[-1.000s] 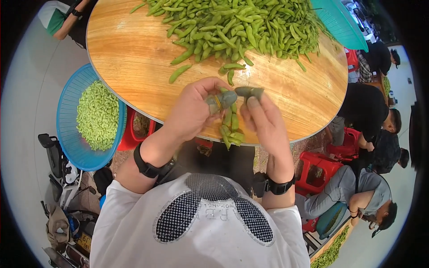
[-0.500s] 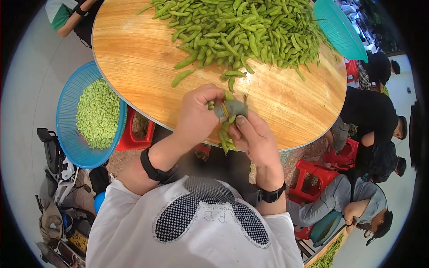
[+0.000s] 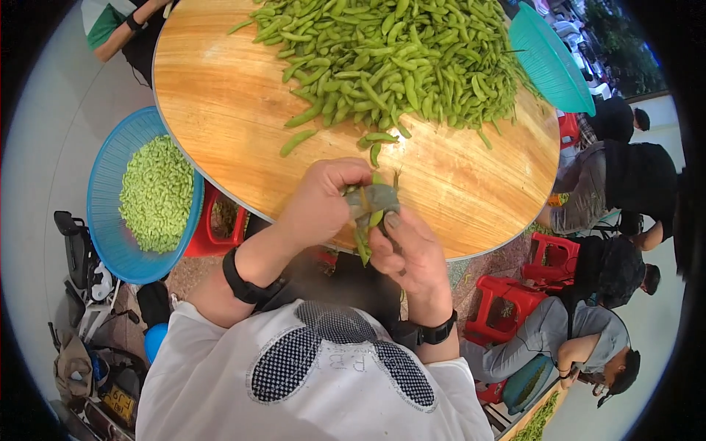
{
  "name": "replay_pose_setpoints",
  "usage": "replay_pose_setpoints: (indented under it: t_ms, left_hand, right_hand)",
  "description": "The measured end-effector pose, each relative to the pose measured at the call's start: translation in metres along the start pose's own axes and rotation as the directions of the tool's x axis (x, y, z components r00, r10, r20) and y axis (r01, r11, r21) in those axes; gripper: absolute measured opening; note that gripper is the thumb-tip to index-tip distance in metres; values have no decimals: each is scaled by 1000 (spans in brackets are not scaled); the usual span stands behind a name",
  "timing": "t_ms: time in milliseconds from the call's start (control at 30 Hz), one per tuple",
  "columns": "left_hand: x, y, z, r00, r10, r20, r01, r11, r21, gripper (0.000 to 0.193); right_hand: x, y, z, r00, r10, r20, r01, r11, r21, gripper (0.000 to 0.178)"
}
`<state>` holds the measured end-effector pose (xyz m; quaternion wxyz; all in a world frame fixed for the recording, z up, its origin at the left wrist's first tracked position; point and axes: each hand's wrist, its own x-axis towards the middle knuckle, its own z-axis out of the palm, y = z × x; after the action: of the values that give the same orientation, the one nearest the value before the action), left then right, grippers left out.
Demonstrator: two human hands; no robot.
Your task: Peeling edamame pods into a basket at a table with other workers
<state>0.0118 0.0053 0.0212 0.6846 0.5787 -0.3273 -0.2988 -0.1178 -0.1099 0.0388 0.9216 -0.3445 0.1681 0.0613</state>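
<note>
The left hand (image 3: 323,202) and the right hand (image 3: 410,253) are meeting at the near edge of the round wooden table (image 3: 220,110), both pinching the same green pod (image 3: 371,202). The left hand's fingers are curling over the pod from above, while the right hand's thumb and fingers are gripping it from below; pale green strips are hanging down from the pod between the 2 hands, just over the table's rim. Whether the pod is already split open is hard to tell. A big pile of pods (image 3: 397,59) is lying across the far half of the table, with a few loose pods trailing toward the hands. A blue basket (image 3: 103,220) of shelled beans (image 3: 156,192) is sitting low to the person's left, beside the table. A teal basket (image 3: 548,59) is leaning at the table's far right edge. Red stools (image 3: 507,301) are standing under the right side, where other people are sitting.
</note>
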Motion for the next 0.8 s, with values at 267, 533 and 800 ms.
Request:
replay_pose_setpoints:
  t_ms: [267, 533, 800]
  left_hand:
    - [9, -11, -1, 964, -187, 190, 262, 802, -537, 9]
    - [20, -3, -4, 995, -87, 52, 74, 973, 220, 7]
    - [22, -16, 3, 948, -308, 75, 293, 762, -578, 14]
  right_hand:
    - [13, 0, 1, 959, -273, -76, 201, 845, -495, 14]
    - [19, -11, -17, 877, -475, -73, 195, 491, -849, 18]
    - [22, -16, -7, 793, -608, 24, 221, 251, -943, 26]
